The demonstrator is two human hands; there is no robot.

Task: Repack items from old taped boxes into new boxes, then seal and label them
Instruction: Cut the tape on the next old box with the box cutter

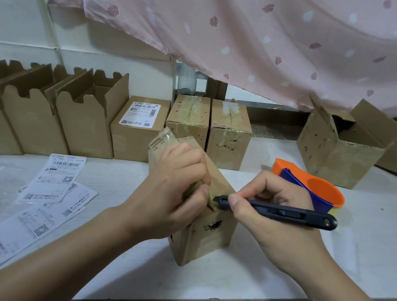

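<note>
Left hand (176, 190) is clamped over the top of the old taped box (208, 236), fingers curled across the lid and the thumb down at the near top edge, where it seems to pinch a lifted scrap of tape; I cannot tell that for certain. This box stands on end at the middle of the worktop (251, 272), its long axis close to upright with the top leaning a little away, and one vertical corner turned toward the person.

Right hand (274, 237) holds a black knife (285, 214) in a pencil-like grip. The knife lies almost level, long axis running left to right, its tip pointing to the person's left and meeting the box's top edge just beside the left thumb.

By my reading, the step in hand is cutting open the old seal, early in the repack. The next move calls for a shallow draw along the tape seam, with the thumb kept out of the blade's line and the box held steady.

Behind, a row of open new boxes (81, 121) waits at the left. An orange and blue tape dispenser (324, 191) sits just beyond the right hand, and printed labels (61, 177) lie loose on the left.
</note>
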